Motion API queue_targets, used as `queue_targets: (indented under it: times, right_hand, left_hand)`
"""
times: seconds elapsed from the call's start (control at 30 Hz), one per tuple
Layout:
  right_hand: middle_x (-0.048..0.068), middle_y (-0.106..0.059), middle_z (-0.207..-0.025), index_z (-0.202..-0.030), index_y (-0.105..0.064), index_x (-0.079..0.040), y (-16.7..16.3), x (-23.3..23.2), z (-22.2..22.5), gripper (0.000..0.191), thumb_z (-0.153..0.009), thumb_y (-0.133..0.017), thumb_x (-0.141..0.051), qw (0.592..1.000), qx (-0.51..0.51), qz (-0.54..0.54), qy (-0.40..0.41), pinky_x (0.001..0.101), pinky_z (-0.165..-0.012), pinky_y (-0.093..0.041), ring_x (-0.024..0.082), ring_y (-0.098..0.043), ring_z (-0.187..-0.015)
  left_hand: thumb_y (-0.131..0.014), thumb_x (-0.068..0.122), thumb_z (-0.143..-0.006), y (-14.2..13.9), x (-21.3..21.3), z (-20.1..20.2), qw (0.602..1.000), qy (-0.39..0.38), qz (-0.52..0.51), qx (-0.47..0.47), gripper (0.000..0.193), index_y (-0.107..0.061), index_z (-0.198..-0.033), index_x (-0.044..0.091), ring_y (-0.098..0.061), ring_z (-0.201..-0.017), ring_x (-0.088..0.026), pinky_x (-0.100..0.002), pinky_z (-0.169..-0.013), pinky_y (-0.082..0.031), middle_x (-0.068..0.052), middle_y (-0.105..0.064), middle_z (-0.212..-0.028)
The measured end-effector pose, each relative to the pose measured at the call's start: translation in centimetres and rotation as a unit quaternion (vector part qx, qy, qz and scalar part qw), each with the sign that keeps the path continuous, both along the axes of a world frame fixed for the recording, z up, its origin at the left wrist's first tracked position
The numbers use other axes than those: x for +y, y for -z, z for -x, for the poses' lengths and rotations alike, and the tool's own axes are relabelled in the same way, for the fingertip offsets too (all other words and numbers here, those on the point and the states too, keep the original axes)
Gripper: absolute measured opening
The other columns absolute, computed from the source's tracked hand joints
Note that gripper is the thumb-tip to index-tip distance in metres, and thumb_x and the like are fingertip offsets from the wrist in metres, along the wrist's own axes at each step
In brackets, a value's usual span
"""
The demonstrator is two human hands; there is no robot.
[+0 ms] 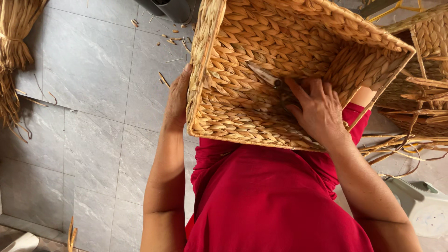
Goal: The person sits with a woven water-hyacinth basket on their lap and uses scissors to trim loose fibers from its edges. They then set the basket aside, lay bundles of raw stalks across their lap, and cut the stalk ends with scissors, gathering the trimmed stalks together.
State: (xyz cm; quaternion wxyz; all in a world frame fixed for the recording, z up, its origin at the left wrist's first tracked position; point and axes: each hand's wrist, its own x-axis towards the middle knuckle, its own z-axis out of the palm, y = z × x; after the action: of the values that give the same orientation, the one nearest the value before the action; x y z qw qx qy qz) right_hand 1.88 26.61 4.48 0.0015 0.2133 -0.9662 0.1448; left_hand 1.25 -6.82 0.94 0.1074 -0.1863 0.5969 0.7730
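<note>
Basket: a square woven basket [261, 70] of pale plaited fibre is tipped on its side over the red-clothed lap [275, 200], its open mouth facing the person.
Left hand: the left hand [178, 100] clasps the basket's outer left wall, fingers hooked at the rim.
Right hand: the right hand [317, 112] reaches inside the basket, low on the right, closed on a dark tool handle.
Tool: the tool [266, 75] has a pale blade slanting up and left from the right hand across the basket's inner weave; its long axis is diagonal.
Nearer hand: the right.
Beside the basket: more wickerwork [420, 84] on its right; loose straw bundle [14, 51] far to its left.
</note>
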Motion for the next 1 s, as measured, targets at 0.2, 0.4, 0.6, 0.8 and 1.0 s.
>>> queue_targets:
  times: [0.2, 0.4, 0.6, 0.8, 1.0]
  right_hand:
    - [0.012, -0.065, -0.121, -0.137, -0.065, -0.008, -0.4, -7.6, 2.1, 0.040, -0.099, -0.076, -0.014, 0.958, -0.090, 0.258, -0.087, 0.0374, -0.087, -0.059, 0.024, -0.070, -0.096]
    - [0.009, -0.068, -0.120, -0.118, -0.069, -0.003, 2.0, -13.1, 7.0, 0.021, -0.097, -0.073, -0.007, 0.874, -0.194, 0.429, -0.119, 0.0321, -0.084, -0.063, 0.020, -0.070, -0.095]
    - [0.006, -0.077, -0.101, -0.123, -0.067, -0.011, 2.6, -9.6, 6.3, 0.019, -0.107, -0.057, -0.009, 0.666, -0.400, 0.629, -0.037, 0.0292, -0.075, -0.064, 0.013, -0.075, -0.093]
    - [0.007, -0.077, -0.099, -0.117, -0.075, -0.003, 2.9, -7.9, 5.4, 0.019, -0.105, -0.064, -0.012, 0.783, -0.308, 0.540, -0.013, 0.0274, -0.070, -0.060, 0.012, -0.074, -0.086]
    - [0.007, -0.076, -0.096, -0.111, -0.077, -0.006, 3.1, -9.1, 4.9, 0.017, -0.096, -0.075, -0.014, 0.903, -0.199, 0.376, -0.057, 0.0302, -0.072, -0.062, 0.014, -0.073, -0.081]
  left_hand:
    - [-0.048, 0.058, -0.102, 0.2, 0.1, 0.5, 0.996, 0.020, 0.082, -0.005, 0.067, -0.073, -0.116, -0.003, -0.067, -0.082, -0.015, -0.028, -0.070, -0.056, -0.011, -0.073, -0.093]
    - [-0.052, 0.056, -0.100, 0.7, 0.1, 0.5, 0.999, 0.010, 0.047, 0.012, 0.065, -0.069, -0.125, -0.002, -0.069, -0.094, -0.014, -0.028, -0.082, -0.057, -0.010, -0.074, -0.106]
    - [-0.052, 0.054, -0.104, 1.0, -0.1, 0.1, 0.999, 0.023, 0.026, 0.027, 0.067, -0.067, -0.130, -0.005, -0.065, -0.101, -0.016, -0.030, -0.088, -0.054, -0.012, -0.072, -0.113]
    - [-0.051, 0.056, -0.102, 1.1, -0.2, 0.5, 0.998, 0.035, 0.047, 0.025, 0.069, -0.066, -0.133, -0.005, -0.067, -0.107, -0.016, -0.029, -0.093, -0.054, -0.012, -0.073, -0.117]
    - [-0.049, 0.057, -0.104, 0.6, -0.3, 0.7, 0.996, 0.064, 0.034, 0.046, 0.071, -0.061, -0.140, -0.004, -0.063, -0.116, -0.017, -0.030, -0.100, -0.050, -0.013, -0.069, -0.127]
